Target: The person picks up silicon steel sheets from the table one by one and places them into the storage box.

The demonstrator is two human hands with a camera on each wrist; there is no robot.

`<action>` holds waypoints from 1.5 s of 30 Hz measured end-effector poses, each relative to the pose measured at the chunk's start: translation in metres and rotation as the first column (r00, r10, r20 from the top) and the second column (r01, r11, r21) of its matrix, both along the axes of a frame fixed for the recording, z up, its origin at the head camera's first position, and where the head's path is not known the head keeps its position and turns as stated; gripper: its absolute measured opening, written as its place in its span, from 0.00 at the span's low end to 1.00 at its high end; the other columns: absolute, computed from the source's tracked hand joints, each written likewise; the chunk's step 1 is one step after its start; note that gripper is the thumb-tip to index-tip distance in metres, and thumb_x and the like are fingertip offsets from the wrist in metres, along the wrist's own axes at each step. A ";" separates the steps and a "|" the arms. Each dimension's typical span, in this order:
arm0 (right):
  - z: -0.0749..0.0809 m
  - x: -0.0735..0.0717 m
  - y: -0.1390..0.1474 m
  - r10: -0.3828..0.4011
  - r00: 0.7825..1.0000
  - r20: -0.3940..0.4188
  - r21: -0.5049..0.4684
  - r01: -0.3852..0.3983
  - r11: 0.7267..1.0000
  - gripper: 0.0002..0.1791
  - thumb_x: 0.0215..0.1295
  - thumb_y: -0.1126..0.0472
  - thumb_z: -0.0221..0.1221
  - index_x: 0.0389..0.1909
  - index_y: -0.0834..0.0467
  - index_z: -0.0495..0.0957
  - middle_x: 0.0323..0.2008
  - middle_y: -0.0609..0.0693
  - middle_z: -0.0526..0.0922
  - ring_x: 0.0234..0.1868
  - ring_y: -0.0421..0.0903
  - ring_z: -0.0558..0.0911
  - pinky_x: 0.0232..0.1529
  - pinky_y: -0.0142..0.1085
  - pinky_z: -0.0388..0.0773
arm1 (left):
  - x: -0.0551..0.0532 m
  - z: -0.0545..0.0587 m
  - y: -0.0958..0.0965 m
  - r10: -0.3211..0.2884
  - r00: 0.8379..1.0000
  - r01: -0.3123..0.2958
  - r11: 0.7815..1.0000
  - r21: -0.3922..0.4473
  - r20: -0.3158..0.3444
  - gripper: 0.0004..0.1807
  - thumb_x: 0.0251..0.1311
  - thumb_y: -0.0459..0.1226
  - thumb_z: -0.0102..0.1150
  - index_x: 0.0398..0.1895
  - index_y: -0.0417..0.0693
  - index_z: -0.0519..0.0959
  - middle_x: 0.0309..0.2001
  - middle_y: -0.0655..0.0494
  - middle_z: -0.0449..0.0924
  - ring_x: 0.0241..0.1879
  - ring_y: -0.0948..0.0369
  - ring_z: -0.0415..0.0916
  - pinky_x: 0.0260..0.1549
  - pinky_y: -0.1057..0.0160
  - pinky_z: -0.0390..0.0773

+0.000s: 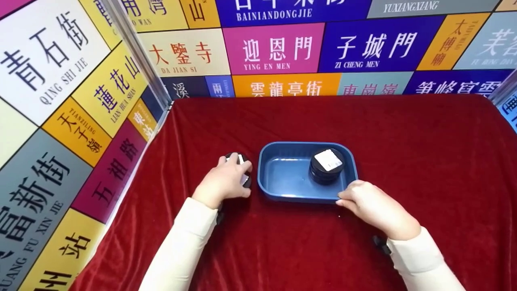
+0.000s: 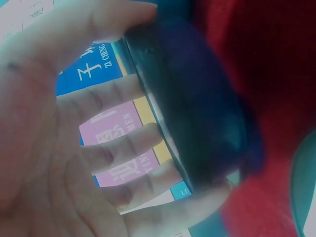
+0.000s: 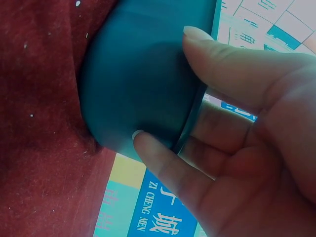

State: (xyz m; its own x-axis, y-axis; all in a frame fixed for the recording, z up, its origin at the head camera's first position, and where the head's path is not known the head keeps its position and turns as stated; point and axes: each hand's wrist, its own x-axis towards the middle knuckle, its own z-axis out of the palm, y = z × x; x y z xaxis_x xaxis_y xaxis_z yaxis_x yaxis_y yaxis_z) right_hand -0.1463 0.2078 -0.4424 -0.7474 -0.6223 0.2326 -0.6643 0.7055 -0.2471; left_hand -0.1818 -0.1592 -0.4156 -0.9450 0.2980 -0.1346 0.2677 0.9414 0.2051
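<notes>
My left hand (image 1: pixel 226 180) grips a squat black round jar (image 2: pixel 197 108) from above, with fingers and thumb spread around its wide edge. White label patches on the jar's top show between the fingers in the head view. Just to the right stands a blue rectangular bin (image 1: pixel 282 171) with rounded corners. Inside its right half sits another black round jar (image 1: pixel 326 169), upright, a white label on its top. At the bin's near right corner, my right hand (image 1: pixel 369 206) holds the rim, the thumb over the edge and fingers against the wall in the right wrist view.
Dark red velvet cloth (image 1: pixel 282 246) covers the table, slightly wrinkled at the front. Panels (image 1: pixel 274 48) with coloured Chinese place-name blocks rise behind the table and along its left side (image 1: pixel 60 157). Small white specks dot the cloth near the bin.
</notes>
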 end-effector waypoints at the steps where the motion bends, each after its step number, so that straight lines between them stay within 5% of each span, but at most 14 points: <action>1: 0.000 0.000 0.000 0.002 1.000 -0.002 0.001 -0.002 1.000 0.14 0.60 0.64 0.69 0.18 0.50 0.78 0.23 0.42 0.76 0.30 0.42 0.75 0.35 0.38 0.76 | 0.000 0.001 0.000 -0.004 1.000 0.004 1.000 0.003 -0.006 0.28 0.45 0.46 0.73 0.53 0.58 0.77 0.56 0.46 0.70 0.58 0.42 0.68 0.41 0.44 0.82; 14: 0.000 0.001 0.001 -0.006 1.000 -0.011 0.001 0.006 1.000 0.07 0.59 0.64 0.69 0.24 0.51 0.84 0.25 0.44 0.80 0.31 0.43 0.77 0.36 0.40 0.78 | -0.002 0.008 0.004 -0.013 1.000 0.013 1.000 -0.004 -0.022 0.28 0.45 0.47 0.73 0.52 0.57 0.77 0.53 0.47 0.71 0.52 0.45 0.68 0.38 0.45 0.81; 45: -0.001 0.001 0.000 0.001 1.000 -0.008 -0.007 -0.001 1.000 0.15 0.60 0.64 0.69 0.17 0.49 0.77 0.22 0.42 0.76 0.29 0.42 0.75 0.35 0.38 0.76 | -0.013 0.030 0.019 -0.038 0.998 0.037 0.999 -0.021 -0.041 0.27 0.47 0.48 0.72 0.53 0.56 0.77 0.55 0.45 0.70 0.54 0.45 0.68 0.40 0.44 0.82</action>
